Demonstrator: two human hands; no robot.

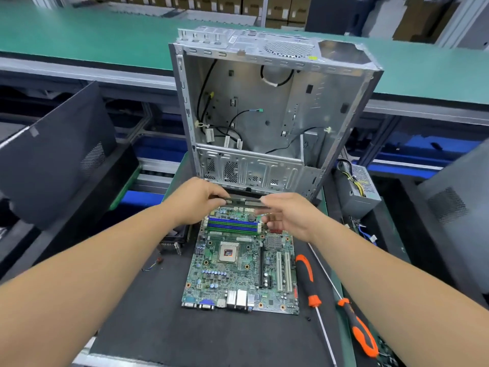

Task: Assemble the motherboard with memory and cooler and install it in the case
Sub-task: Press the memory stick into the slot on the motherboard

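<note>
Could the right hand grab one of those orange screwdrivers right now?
Probably not right away: the right hand and left hand both hold the memory stick. The screwdrivers lie uncovered beside it.

Cooler (176, 238) half-hidden under left forearm

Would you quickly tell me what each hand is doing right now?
Left hand: pinches the left end of the memory stick.
Right hand: pinches its right end.

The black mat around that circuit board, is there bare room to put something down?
Yes: the black mat is bare left of and in front of the motherboard. To its right, two screwdrivers crowd it; at the far end both hands hold a memory stick.
</note>
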